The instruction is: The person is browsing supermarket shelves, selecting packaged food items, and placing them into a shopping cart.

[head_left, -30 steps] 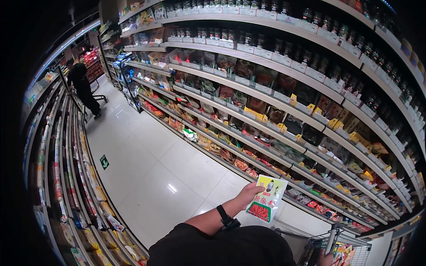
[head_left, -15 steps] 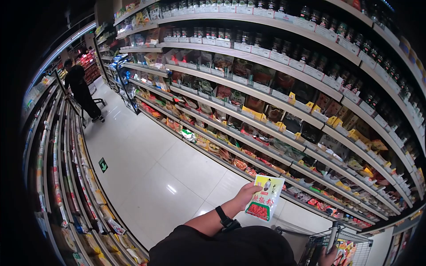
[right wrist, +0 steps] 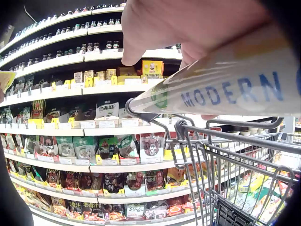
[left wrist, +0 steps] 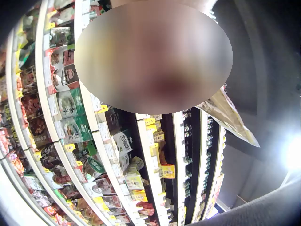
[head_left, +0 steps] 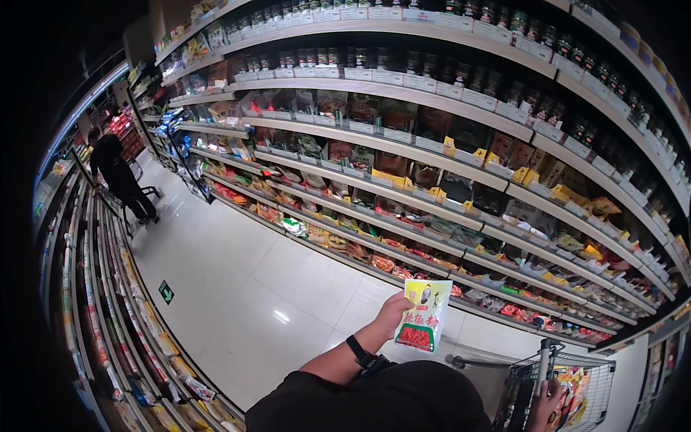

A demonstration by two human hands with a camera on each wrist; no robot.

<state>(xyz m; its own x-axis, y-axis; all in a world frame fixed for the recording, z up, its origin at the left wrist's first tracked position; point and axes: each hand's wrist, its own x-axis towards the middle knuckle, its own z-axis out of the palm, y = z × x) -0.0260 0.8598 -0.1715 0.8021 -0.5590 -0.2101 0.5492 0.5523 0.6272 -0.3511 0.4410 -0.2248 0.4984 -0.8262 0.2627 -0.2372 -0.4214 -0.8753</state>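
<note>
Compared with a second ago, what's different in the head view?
The white-and-yellow plastic packet in the left hand has shifted slightly left and up. The grey wire shopping cart and the right hand gripping it have moved right and up. The pale-edged shelves slid left, so the camera likely turned. Nothing was taken or let go; both hands keep their holds.

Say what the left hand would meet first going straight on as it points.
With the packet leading, the left hand would probably meet the lower shelves first; depth is unclear.
</note>
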